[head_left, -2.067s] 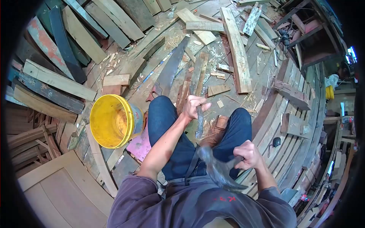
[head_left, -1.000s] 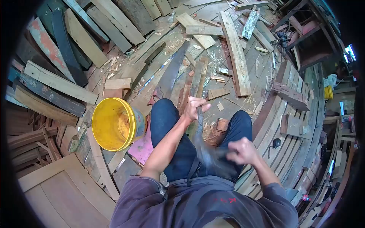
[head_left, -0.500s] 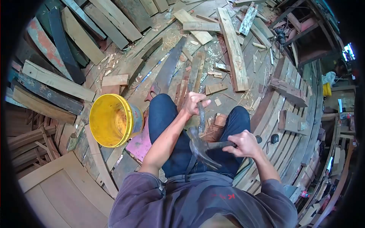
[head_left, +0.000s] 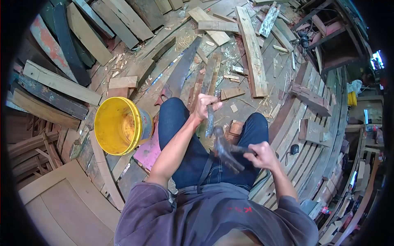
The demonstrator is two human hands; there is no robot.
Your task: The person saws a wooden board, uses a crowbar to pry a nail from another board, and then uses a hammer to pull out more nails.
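My left hand (head_left: 207, 106) is closed around a narrow metal bar (head_left: 209, 125) above the gap between my knees. The bar's lower end points back toward my body, and its upper part is hidden in the fist. In my closed right hand (head_left: 262, 156) is the handle of a claw hammer (head_left: 223, 146), held over my lap. Slightly blurred, the hammer head is close to the lower end of the bar, with its claw turned toward my waist. Small wood blocks (head_left: 236, 128) lie on the floor between my legs.
A yellow bucket (head_left: 138, 135) stands by my left knee. Beyond it lies a handsaw (head_left: 183, 67) among planks and chips. A slatted wooden platform (head_left: 305, 135) on the right bears wood blocks and a small black tape measure (head_left: 294, 149). Boards (head_left: 88, 35) lean at the back left.
The hammer head has shifted right and slightly up, and now looks blurred. My left hand has risen a little, and the bar's lower end has swung left.
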